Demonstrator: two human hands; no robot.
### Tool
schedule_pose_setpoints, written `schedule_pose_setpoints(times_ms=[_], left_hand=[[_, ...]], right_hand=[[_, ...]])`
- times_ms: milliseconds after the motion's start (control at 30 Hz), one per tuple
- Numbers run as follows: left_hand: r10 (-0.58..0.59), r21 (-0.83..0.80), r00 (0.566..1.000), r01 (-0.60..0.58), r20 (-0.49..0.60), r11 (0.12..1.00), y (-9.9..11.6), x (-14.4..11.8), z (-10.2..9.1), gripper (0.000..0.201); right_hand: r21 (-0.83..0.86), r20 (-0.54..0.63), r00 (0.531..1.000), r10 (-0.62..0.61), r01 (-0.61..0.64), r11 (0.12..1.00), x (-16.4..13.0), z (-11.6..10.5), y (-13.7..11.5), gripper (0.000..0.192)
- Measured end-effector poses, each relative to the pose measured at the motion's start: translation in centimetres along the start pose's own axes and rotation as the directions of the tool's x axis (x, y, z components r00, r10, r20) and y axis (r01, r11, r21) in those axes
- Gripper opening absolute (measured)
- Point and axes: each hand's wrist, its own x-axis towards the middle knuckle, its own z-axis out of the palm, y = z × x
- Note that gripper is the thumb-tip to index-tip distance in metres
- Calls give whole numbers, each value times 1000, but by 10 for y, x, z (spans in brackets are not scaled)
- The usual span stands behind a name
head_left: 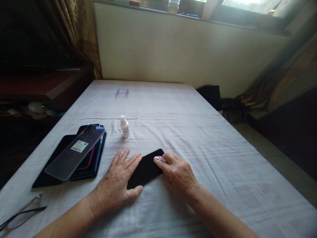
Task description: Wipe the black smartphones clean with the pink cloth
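I see 2 bare hands at a black phone (146, 170) lying flat on a pale, sheeted table (198, 138). The left hand (119, 180), fingers spread, steadies the phone's 8 o'clock end. The right hand (179, 173) pinches a pink rag (159, 159) against its face, towards 2 o'clock. From the phone, a white bottle (125, 128) stands at 11 o'clock, a stack of phones (66, 160) lies at 9, and glasses (34, 209) between 8 and 9.
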Motion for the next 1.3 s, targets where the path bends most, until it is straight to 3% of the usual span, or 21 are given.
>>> schedule_pose_setpoints(times_ms=[233, 600, 967, 1300], left_hand=[[-4, -9, 1000, 4, 7, 1000, 1, 0, -2, 82], [-11, -1, 1000, 11, 16, 1000, 1, 0, 0, 82], [-3, -13, 1000, 3, 6, 1000, 0, 0, -1, 83], [-5, 2, 1000, 5, 2, 1000, 0, 0, 2, 82]], right_hand=[[20, 0, 1000, -18, 18, 1000, -22, -8, -4, 31], [-60, 65, 996, 64, -60, 996, 24, 4, -1, 28], [18, -30, 999, 25, -24, 1000, -20, -9, -5, 30], [-22, -9, 997, 72, -73, 997, 9, 0, -5, 29]])
